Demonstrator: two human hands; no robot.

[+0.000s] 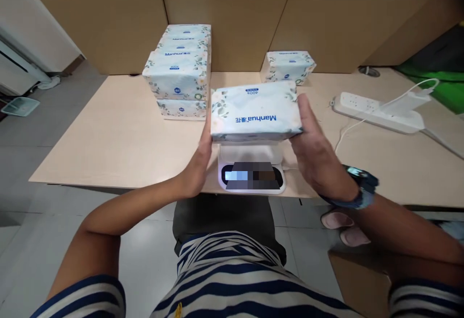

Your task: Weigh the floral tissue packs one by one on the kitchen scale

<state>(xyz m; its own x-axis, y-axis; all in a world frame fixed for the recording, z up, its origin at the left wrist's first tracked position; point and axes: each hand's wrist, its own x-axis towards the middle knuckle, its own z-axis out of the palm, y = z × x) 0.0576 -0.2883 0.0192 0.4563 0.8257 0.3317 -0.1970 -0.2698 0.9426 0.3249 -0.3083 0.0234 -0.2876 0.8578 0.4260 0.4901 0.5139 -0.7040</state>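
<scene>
A pale blue tissue pack (pixel 255 110) printed "Manhua" sits across the platform of a small white scale (pixel 252 170) at the table's near edge. My left hand (pixel 198 163) presses flat against the pack's left end and my right hand (pixel 315 149) against its right end, so the pack is clamped between both palms. The scale's display faces me below the pack. My right wrist carries a dark watch (pixel 358 185).
A stack of like tissue packs (pixel 179 69) stands at the back left of the beige table (pixel 119 134), and a single pack (pixel 287 65) at the back middle. A white power strip (pixel 377 111) with a plugged charger lies to the right. Cardboard boxes (pixel 232 18) wall the far side.
</scene>
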